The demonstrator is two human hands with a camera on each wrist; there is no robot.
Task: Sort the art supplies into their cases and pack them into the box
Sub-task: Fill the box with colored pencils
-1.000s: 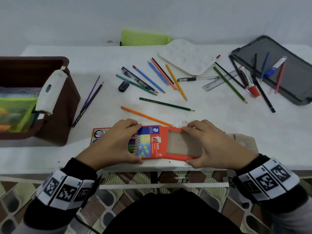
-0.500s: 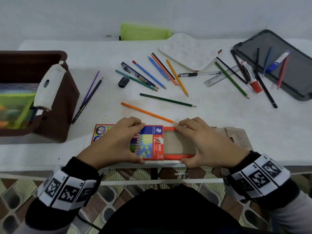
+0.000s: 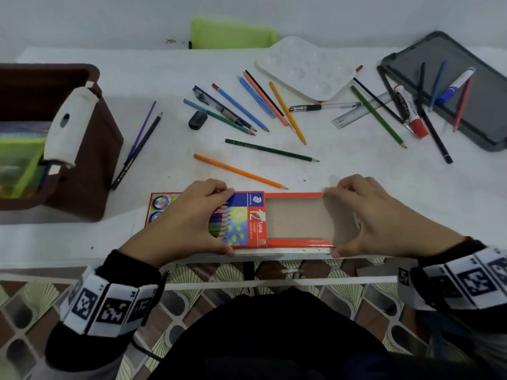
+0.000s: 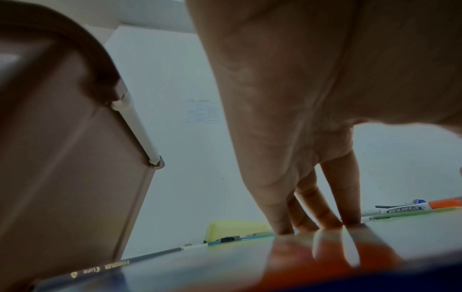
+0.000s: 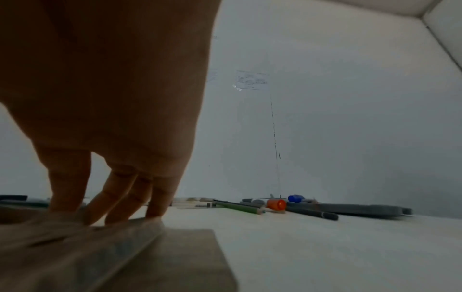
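A red pencil case lies at the table's front edge. My left hand (image 3: 200,218) grips its printed sleeve (image 3: 248,218) between fingers and thumb. My right hand (image 3: 365,215) pinches the inner cardboard tray (image 3: 293,218), which is slid partly out to the right and shows no pencils inside. Loose coloured pencils lie beyond it, the nearest an orange one (image 3: 238,171) and a dark green one (image 3: 270,150). In the left wrist view my fingers (image 4: 325,207) rest on the sleeve's far edge. The brown box (image 3: 90,165) stands at the left.
A white palette (image 3: 307,69), ruler (image 3: 359,111), red-capped marker (image 3: 410,111) and a grey tray (image 3: 482,105) with pens lie at the back right. A green pouch (image 3: 233,32) sits by the wall. Purple and black pencils (image 3: 142,133) lie beside the box.
My right hand has moved right and drawn the inner tray further out of the sleeve. My left hand has kept the sleeve in place.
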